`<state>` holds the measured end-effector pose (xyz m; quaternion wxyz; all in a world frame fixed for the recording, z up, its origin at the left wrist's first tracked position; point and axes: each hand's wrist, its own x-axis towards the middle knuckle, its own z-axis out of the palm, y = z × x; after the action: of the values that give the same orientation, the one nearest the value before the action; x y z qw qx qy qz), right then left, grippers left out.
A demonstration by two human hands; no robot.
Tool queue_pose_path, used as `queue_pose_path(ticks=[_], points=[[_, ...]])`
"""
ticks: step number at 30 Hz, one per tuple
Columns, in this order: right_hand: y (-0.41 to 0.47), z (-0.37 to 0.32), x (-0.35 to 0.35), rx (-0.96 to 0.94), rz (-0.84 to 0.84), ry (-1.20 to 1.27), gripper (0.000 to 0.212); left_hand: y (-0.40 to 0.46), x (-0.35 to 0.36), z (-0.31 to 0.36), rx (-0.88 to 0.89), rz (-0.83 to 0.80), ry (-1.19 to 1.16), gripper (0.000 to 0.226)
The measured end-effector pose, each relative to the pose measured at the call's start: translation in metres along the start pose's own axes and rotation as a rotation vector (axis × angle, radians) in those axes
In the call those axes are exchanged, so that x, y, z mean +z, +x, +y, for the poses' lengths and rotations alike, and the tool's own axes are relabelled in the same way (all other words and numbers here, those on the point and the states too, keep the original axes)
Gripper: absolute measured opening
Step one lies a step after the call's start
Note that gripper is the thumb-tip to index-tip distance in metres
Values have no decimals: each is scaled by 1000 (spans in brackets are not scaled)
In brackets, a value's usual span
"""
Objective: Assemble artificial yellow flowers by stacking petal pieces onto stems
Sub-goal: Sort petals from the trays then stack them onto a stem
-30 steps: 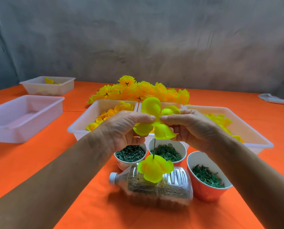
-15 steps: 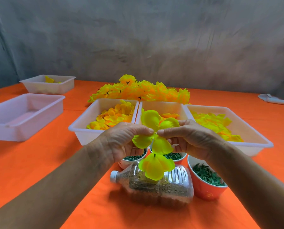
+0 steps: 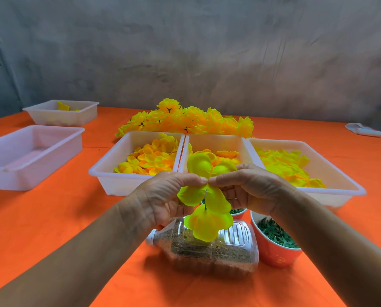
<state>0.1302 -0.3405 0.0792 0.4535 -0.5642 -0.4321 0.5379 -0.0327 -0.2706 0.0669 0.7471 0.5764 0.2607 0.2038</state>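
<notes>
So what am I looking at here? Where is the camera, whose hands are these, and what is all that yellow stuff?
There is no machine: a person wears a camera on the head, looking down at their own hands. The left hand and right hand pinch a yellow petal piece above a thin stem. The stem stands in a plastic bottle lying on the orange table and already carries a petal layer. Behind are white trays of loose petals, a pile of finished flowers, and a red cup of green parts.
</notes>
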Motion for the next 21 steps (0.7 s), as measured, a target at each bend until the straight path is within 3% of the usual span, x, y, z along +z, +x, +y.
queue_pose_path(ticks=[5,11,17,19,21], points=[[3,0,1,33,-6,-11,29,6,-4,-5,-30,7,-37,22],[3,3,-2,72,-31,28,29,8,-9,-11,-71,-34,-46,6],[4,3,-2,94,-28,30,25,10,-11,-14,-103,-41,-25,6],[5,4,-2,106,-32,34,19,10,-7,-15,-132,13,-36,17],[6,5,-2,118,-30,28,15,11,-4,-18,-162,86,-43,42]])
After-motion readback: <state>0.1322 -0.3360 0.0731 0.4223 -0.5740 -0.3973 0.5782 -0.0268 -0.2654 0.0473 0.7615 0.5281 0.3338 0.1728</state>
